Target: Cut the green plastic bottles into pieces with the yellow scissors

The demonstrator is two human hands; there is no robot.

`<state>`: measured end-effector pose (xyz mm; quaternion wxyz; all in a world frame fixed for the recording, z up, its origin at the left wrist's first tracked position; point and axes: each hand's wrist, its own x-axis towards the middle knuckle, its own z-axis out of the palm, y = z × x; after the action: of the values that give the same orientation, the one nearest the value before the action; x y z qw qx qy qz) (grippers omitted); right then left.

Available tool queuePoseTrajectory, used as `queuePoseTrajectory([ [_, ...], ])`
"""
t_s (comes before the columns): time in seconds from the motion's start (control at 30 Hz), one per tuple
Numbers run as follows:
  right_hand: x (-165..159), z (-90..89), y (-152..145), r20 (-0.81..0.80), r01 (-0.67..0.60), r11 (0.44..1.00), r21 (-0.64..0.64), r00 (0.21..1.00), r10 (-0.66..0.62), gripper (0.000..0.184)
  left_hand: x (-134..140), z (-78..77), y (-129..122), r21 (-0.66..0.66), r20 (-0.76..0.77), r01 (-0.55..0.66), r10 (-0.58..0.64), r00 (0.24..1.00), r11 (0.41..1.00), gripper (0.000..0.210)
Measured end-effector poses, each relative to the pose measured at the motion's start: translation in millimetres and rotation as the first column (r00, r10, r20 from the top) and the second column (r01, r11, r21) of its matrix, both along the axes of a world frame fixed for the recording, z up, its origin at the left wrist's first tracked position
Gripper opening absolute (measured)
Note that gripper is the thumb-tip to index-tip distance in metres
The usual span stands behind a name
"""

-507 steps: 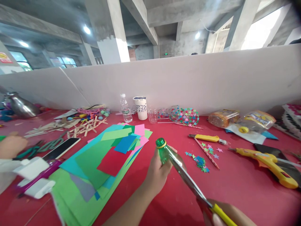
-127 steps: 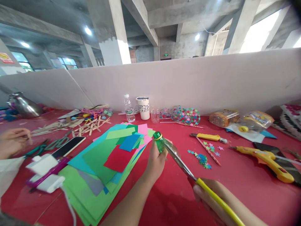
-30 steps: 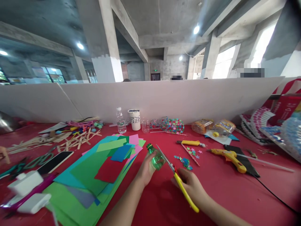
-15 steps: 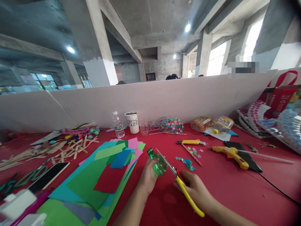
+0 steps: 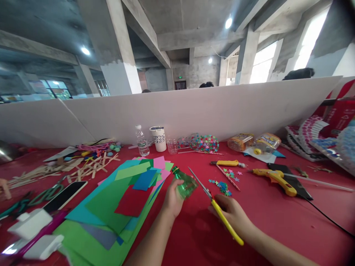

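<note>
My left hand [image 5: 174, 198] is wrapped round a green plastic bottle top [image 5: 186, 187], its neck tilted up to the left. My right hand [image 5: 231, 212] grips a pair of scissors [image 5: 212, 199] with yellow and red handles. The blades point up and left, just to the right of the bottle top, with a small gap between them. Part of the scissors' handle is hidden by my right fingers. To my left hand's left lies a stack of coloured paper [image 5: 107, 199]. Small coloured stars [image 5: 222, 186] are scattered beyond my right hand.
A yellow utility knife [image 5: 227, 163] and a yellow glue gun [image 5: 276, 180] with a cord lie to the right. A water bottle [image 5: 142, 142] and white cup [image 5: 158, 140] stand before the white partition [image 5: 172, 111]. A phone [image 5: 66, 195] and wooden sticks [image 5: 95, 166] lie left.
The scissor blades have drawn slightly away from the bottle top, which has turned a little in my left hand. At the far left edge, another person's fingers have come into view.
</note>
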<state>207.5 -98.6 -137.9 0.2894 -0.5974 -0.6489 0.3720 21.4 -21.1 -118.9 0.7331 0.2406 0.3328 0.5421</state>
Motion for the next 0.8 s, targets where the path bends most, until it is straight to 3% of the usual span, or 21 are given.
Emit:
queuePoseTrajectory([
  [0.2, 4, 5.0, 2, 0.108, -0.028, 1.0, 0.006, 0.994, 0.027, 0.024, 3, -0.1, 0, 0.064, -0.045, -0.047, 0.05, 0.998, 0.997, 0.022],
  [0.5, 23, 33.7, 15, 0.302, -0.171, 0.985, 0.027, 0.941, 0.155, 0.023, 5, -2.3, 0, 0.194, -0.055, -0.031, 0.042, 0.998, 0.98, 0.031],
  [0.8, 34, 12.1, 6, 0.272, -0.144, 0.99, 0.009, 0.953, 0.136, 0.027, 5, -5.5, 2, 0.146, -0.091, -0.078, 0.092, 0.992, 0.986, 0.022],
])
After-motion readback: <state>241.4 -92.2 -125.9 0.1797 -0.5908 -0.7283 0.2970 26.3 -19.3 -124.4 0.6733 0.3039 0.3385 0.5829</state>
